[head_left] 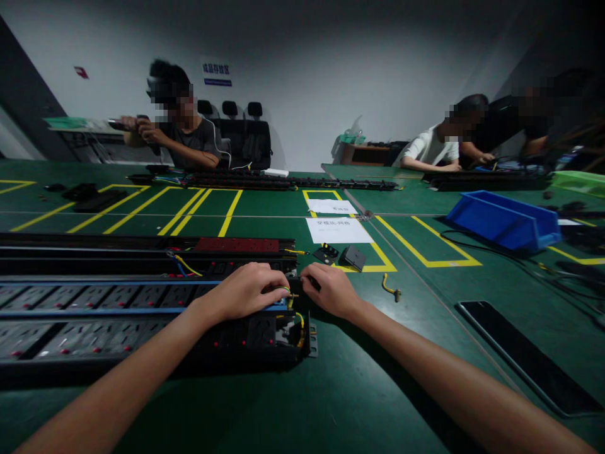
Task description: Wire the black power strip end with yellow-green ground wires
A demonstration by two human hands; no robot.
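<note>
Several long black power strips with rows of sockets lie side by side at the left. My left hand (250, 287) rests over the right end of the middle power strip (108, 296), thumb and fingers pinched on a short yellow-green wire (286, 290). Just right of it, my right hand (328, 287) has its fingers curled against a small black end piece (295, 285); the fingertips are partly hidden. On the nearest power strip (231, 334), a yellow wire (301, 328) loops out by a metal end bracket (312, 340).
Beyond my hands lie black end caps (353, 258) and paper sheets (338, 230). A loose yellow wire (388, 287), a blue bin (505, 217), black cables and a dark flat slab (524, 356) are to the right. Several people sit or lean across the green table (359, 391).
</note>
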